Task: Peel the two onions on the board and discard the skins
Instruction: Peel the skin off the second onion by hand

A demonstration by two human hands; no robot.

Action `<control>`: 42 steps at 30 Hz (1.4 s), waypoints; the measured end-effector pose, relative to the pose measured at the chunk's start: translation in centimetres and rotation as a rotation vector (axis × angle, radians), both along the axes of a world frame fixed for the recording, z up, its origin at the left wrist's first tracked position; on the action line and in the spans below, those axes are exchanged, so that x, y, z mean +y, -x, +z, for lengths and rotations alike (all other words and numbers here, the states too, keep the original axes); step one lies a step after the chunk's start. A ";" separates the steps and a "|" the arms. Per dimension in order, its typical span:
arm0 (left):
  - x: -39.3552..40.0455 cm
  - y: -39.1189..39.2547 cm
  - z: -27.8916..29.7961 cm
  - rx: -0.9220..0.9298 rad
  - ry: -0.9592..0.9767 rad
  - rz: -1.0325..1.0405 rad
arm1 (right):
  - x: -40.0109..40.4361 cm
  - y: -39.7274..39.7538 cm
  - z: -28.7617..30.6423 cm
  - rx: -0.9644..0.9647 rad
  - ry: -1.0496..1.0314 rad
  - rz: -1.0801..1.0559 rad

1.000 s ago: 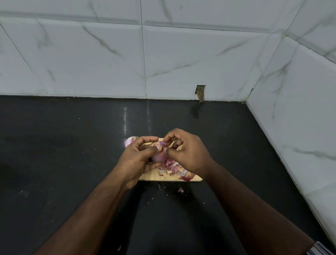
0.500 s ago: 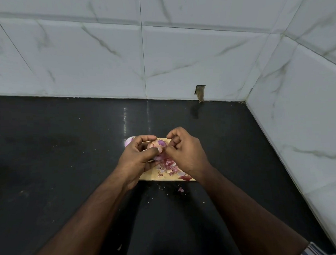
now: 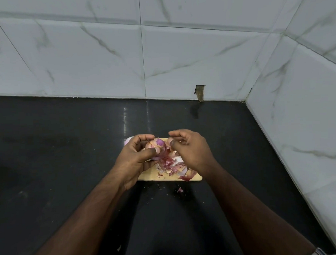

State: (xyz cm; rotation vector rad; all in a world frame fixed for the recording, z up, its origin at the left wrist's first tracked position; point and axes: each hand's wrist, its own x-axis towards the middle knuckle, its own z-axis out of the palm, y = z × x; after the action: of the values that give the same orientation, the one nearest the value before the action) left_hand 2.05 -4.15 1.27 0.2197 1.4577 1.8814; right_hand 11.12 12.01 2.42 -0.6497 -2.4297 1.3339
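Both forearms reach forward and converge. The left hand (image 3: 135, 159) is curled closed in a grasp, thumb across; the right hand (image 3: 191, 151) hovers beside it, fingers loosely bent.

wooden board (image 3: 191, 178), seemingly glossy counter (image 3: 69, 150)

one head-worn wide-angle view looks forward and down from above the black counter (image 3: 50, 150), close over the wooden board (image 3: 165, 178), facing the tiled wall corner (image 3: 246, 99); both forearms enter from below.

Black countertop (image 3: 59, 159), white marbled wall tiles (image 3: 84, 59), small wall notch (image 3: 200, 92)
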 end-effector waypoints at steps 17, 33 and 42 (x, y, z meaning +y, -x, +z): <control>0.0 0.1 -0.8 0.174 0.094 0.005 | -1.2 -0.1 -0.1 0.036 0.107 -0.003; -0.3 -0.4 -0.9 0.342 0.157 0.017 | -0.6 -0.1 -0.4 -0.048 0.031 -0.032; -0.1 -0.3 -0.8 0.318 0.161 0.016 | -0.9 -0.1 0.0 -0.003 0.103 -0.008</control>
State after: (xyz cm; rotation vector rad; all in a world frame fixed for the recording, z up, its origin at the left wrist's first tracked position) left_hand 2.35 -4.24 0.44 0.4467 1.8187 1.7883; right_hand 11.24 11.08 2.43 -0.6867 -2.3703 1.4634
